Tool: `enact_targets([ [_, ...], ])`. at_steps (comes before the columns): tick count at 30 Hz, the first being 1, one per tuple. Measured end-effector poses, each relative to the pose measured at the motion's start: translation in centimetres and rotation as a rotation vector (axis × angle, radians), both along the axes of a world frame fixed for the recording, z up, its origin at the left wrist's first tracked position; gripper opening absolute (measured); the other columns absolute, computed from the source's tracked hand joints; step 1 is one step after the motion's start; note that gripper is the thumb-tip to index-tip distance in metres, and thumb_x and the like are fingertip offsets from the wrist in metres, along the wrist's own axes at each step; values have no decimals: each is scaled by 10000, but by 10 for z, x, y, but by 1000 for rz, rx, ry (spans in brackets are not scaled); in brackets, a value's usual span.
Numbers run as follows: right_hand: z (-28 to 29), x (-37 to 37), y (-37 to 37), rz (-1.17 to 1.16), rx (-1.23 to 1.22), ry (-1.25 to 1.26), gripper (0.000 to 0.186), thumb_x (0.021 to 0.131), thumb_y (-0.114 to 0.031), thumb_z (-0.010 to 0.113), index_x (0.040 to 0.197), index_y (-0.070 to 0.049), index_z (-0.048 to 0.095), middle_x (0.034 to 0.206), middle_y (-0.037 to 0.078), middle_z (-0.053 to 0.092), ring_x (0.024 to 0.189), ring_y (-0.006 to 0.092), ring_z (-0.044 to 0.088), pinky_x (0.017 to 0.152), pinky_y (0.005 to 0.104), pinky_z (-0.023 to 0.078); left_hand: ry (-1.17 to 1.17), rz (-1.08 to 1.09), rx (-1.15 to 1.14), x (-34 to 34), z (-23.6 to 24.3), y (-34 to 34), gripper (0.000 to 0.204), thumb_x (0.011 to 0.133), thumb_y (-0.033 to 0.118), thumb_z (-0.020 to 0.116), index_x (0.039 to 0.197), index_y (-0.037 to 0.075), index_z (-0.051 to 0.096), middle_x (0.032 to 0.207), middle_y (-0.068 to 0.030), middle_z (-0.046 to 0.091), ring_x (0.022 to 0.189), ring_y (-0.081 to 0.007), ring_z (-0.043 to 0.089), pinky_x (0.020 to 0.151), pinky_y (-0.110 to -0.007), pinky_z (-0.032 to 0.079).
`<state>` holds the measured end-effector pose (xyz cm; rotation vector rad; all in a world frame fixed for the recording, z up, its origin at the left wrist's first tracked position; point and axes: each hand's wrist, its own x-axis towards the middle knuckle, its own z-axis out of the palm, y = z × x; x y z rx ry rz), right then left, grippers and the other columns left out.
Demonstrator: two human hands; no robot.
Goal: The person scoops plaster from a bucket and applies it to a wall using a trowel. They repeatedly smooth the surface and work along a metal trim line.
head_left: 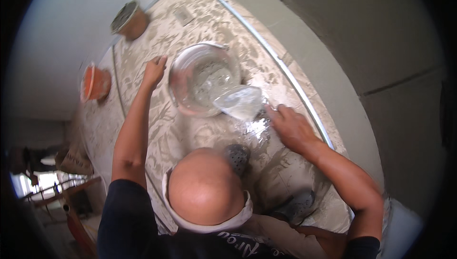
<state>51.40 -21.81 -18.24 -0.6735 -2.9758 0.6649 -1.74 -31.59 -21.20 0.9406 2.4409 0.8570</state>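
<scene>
A large round bucket (178, 80) stands on the mortar-smeared floor in front of me, with wet grey mortar (214, 79) inside. In my right hand (294, 128) is a trowel (240, 103), its shiny, wet blade slightly blurred and reaching over the bucket's near right rim. My left hand (155, 72) is closed beside the bucket's left rim, apart from it. Its fingers are curled, and whatever they may hold is hidden.
At the far left a bucket (135, 25) full of grey mortar stands by the wall, and an orange bucket (97, 84) is nearer. A long pale metal strip (266, 45) runs along the right. My grey perforated shoes (301, 205) are close to the bucket.
</scene>
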Motion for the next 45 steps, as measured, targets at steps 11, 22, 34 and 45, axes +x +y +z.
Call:
enact_targets([
  [11,-12,85,7,-121,-156,-221,493,966,-162,617,1445,-79,537,1107,172,603,1037,358,642,851,461,538,-246,16,129,3,-45,10,498,1044,428,575,1059,-37,752,864,-53,702,725,-141,599,702,-306,488],
  [22,-15,21,0,-298,-1179,-104,502,1076,-480,490,1133,-12,662,911,172,677,696,239,694,701,386,564,-392,-207,191,82,19,42,431,1071,391,533,1195,5,677,1063,-65,700,942,-151,627,865,-308,502],
  [34,43,182,-24,-635,-505,-32,320,1011,-304,612,990,14,641,925,251,663,832,440,642,778,482,512,-242,-355,90,219,68,72,502,1058,482,552,995,0,678,839,-82,663,779,-174,579,749,-365,488],
  [45,68,177,-34,-708,-420,172,261,938,-202,693,992,39,611,795,254,617,714,441,607,683,460,484,-379,-417,124,314,57,79,477,1089,464,515,974,23,654,801,-11,585,760,-106,510,711,-300,452],
])
